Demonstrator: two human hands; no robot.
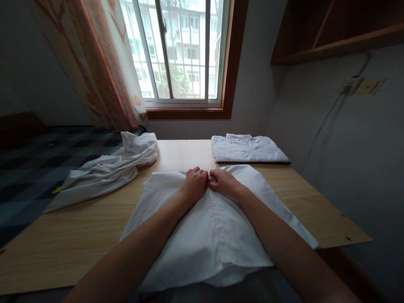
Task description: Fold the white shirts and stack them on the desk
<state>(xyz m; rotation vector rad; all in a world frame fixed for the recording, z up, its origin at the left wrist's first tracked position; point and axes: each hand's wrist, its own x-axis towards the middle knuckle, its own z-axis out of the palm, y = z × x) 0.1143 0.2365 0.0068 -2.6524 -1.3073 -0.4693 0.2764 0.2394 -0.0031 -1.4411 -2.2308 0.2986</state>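
A white button-up shirt (202, 235) lies spread over the wooden table, its lower hem hanging past the near edge. At the shirt's far end, on the button line, my left hand (196, 184) is closed with fingers curled on the cloth. Right beside it, my right hand (223, 182) is closed too, pinching the fabric at the same spot. The two hands nearly touch. What exactly lies between the fingertips is partly hidden, but the cloth bunches there.
On the wooden table (104, 235), a folded white shirt (246, 148) rests on a dark-edged board at the back right. A crumpled white garment (110, 170) drapes over the left edge toward a checked bed (28, 168). A wall with a socket (352, 86) and cable stands right.
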